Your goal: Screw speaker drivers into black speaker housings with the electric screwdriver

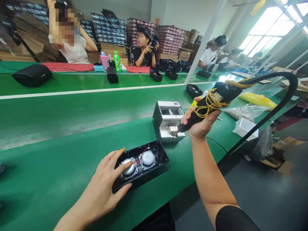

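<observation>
Head view: left hand (106, 183) lies flat, fingers spread, on the near end of a black speaker housing (141, 165) on the green bench (60, 154); two round drivers (139, 162) sit inside it. Just beyond, a small grey box (167, 120) holds metal parts. Right hand (201, 120) grips an electric screwdriver (209, 104), tip at that box.

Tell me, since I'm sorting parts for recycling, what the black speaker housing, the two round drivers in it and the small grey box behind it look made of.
Speaker housing: apparently moulded black plastic, with a smooth, slightly glossy rim. Drivers: metal-looking backs, shiny silver with highlights; a red wire runs between them. Grey box: probably painted sheet metal, with flat panels, sharp folded edges and a matte finish, though plastic can't be ruled out.
</observation>
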### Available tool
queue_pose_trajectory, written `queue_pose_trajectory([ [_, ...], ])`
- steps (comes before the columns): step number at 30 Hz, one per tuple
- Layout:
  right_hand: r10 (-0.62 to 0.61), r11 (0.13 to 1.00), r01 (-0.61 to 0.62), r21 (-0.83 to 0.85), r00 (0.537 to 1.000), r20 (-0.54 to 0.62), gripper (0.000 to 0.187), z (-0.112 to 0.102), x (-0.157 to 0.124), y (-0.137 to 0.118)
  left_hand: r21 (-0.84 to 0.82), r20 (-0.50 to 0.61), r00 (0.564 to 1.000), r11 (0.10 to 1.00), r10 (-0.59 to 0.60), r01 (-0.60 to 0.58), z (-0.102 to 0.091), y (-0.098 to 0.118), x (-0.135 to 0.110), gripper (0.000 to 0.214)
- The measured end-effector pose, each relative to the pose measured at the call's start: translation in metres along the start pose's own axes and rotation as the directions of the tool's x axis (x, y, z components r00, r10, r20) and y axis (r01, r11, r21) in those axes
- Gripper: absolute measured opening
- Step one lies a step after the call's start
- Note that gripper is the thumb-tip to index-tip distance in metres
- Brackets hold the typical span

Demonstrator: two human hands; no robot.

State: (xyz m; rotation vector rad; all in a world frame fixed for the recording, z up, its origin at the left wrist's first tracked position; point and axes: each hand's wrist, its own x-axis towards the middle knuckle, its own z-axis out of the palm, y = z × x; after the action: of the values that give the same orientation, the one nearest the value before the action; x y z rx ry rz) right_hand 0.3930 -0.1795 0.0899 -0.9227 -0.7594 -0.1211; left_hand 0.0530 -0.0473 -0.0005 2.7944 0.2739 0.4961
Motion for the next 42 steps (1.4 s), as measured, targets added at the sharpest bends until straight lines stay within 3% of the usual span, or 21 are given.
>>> queue_pose_trajectory([
  [12, 0.029, 1.0, -0.029, 0.001, 0.999, 0.03, 0.074, -0.003, 0.001, 0.004, -0.009, -0.011, 1.0, 1.0, -0.004, 0.004, 0.001, -0.002, -0.001, 0.043],
  [19, 0.075, 0.997, -0.075, -0.016, 0.995, 0.06, 0.077, 0.001, -0.01, -0.013, -0.044, 0.037, 0.999, 0.998, -0.033, 0.035, -0.001, 0.0, 0.0, 0.048],
  [23, 0.06, 0.996, -0.065, 0.068, 0.995, 0.075, 0.071, 0.003, -0.012, -0.029, -0.066, 0.045, 0.998, 0.997, -0.034, 0.037, -0.003, 0.003, 0.003, 0.048],
  [27, 0.058, 0.978, -0.085, 0.193, 0.988, 0.143, 0.067, 0.018, -0.016, -0.051, -0.081, 0.048, 0.998, 0.996, -0.027, 0.031, -0.005, 0.006, 0.005, 0.048],
  [31, 0.183, 0.928, -0.247, 0.278, 0.954, 0.237, 0.052, 0.048, -0.037, -0.068, -0.101, 0.042, 0.999, 0.995, -0.021, 0.025, -0.007, 0.007, 0.006, 0.046],
  [36, 0.213, 0.853, -0.342, 0.394, 0.917, 0.336, 0.045, 0.075, -0.075, -0.048, -0.112, 0.061, 0.997, 0.992, -0.048, 0.054, -0.008, 0.009, 0.009, 0.05],
  [39, 0.194, 0.83, -0.375, 0.413, 0.888, 0.417, 0.057, 0.078, -0.096, -0.025, -0.114, 0.065, 0.997, 0.992, -0.049, 0.056, -0.009, 0.01, 0.01, 0.052],
  [42, 0.229, 0.825, -0.405, 0.394, 0.877, 0.423, 0.068, 0.078, -0.11, -0.009, -0.115, 0.065, 0.997, 0.992, -0.049, 0.057, -0.01, 0.01, 0.01, 0.053],
])
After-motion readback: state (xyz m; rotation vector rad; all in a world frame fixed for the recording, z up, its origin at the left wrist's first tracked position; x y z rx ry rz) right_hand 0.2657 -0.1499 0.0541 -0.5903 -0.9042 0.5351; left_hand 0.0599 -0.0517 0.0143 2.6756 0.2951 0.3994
